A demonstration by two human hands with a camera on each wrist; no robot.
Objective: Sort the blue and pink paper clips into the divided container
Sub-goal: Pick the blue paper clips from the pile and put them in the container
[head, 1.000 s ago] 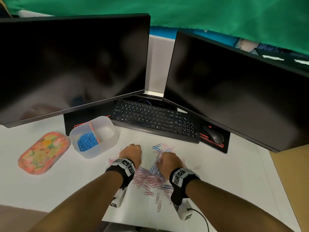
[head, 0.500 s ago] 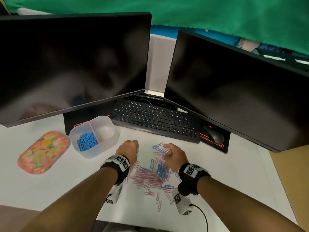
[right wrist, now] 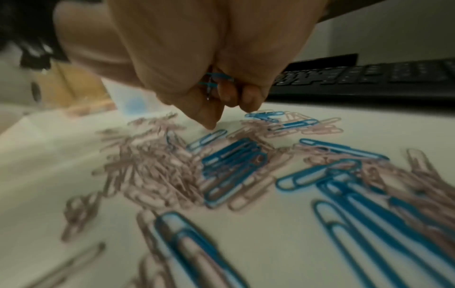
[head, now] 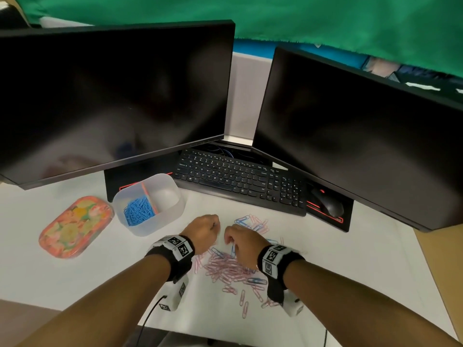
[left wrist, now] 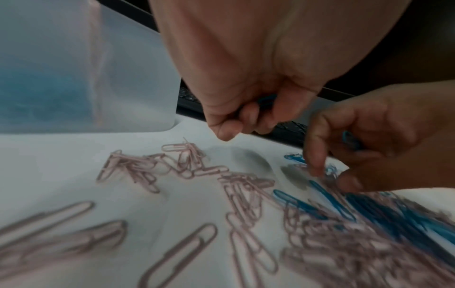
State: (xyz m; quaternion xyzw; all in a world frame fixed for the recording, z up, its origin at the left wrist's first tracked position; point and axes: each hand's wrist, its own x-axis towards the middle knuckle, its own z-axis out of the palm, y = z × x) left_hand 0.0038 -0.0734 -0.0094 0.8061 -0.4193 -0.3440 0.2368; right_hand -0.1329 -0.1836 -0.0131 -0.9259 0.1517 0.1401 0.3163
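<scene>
On the white surface (head: pixel 350 259), nearest, a heap of pink clips (head: pixel 225 270) mixed with blue clips (right wrist: pixel 231 159). Over it the left hand (head: pixel 201 232) and right hand (head: pixel 244 242), each curled round blue clips. Beyond left, the container (head: pixel 150 226), blue clips in its left compartment, beside a tin (head: pixel 75 226). Farther, keyboard (head: pixel 240 181), mouse (head: pixel 328 204), two dark monitors (head: pixel 112 96), green cloth (head: pixel 300 18).

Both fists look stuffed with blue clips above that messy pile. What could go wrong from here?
1. The right hand curls around several blue clips; some stick out of the fist and might slip back into the mixed pile.
2. Pink and blue clips lie tangled, so a pink one may ride along into the container, whose blue side sits beside an empty one.
3. The left hand also holds blue clips, so neither hand is free.
</scene>
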